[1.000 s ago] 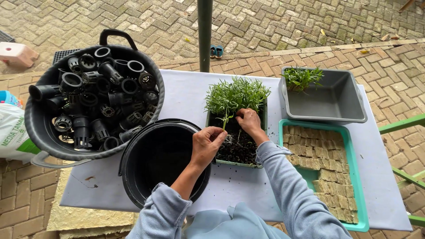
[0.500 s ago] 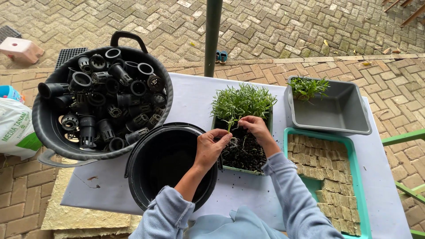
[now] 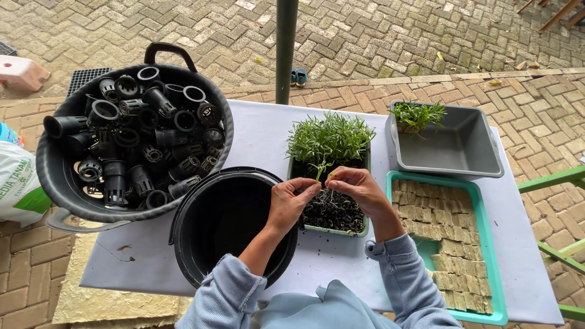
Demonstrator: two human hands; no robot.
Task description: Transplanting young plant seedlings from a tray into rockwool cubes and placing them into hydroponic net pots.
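Head view: both hands, left (image 3: pixel 291 204) and right (image 3: pixel 356 186), pinch one seedling (image 3: pixel 321 172) between them over the tray (image 3: pixel 332 226).

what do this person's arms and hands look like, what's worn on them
Both arms wear loose light blue-grey sweatshirt sleeves, pushed up and bunched below the elbows. The left hand and right hand are bare: no gloves, and no rings, watch or bracelets that I can see.

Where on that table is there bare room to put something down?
Bare white tabletop shows between the black tub of net pots and the seedling tray, and near the front edge. The grey plastic bin is mostly bare. Around both hands it is crowded.
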